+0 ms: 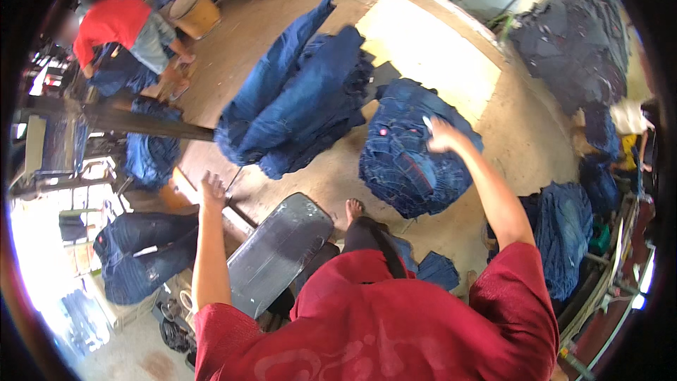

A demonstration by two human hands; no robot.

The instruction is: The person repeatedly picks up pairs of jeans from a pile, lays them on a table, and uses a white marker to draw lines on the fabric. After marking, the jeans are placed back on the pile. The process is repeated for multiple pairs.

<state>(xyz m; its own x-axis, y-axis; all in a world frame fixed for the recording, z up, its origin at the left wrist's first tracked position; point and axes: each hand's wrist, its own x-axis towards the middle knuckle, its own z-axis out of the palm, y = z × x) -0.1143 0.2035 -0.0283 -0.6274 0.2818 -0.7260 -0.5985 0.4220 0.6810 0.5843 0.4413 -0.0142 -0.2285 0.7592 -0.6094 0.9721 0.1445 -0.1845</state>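
My right hand (443, 135) is over a round pile of dark blue jeans (412, 169) on the floor ahead, its fingers drawn together. Something small and white shows at its fingertips, too small to name. A pink round spot and red stitching show on the top pair. Off to the left, my left hand (212, 189) is raised with fingers spread, holding nothing. Beneath and beside it are a dark bench (282, 250) with a worn top and a narrow wooden bar. A taller heap of blue jeans (296, 106) lies beyond the bench.
A wooden beam (134, 121) juts in from the left. Dark jeans (144, 254) hang at left. A person in red (116, 28) bends beside a brown bin (194, 13). Grey garments (575, 42) are heaped at far right, with more jeans (560, 240) nearer. A pale sheet (430, 49) lies ahead.
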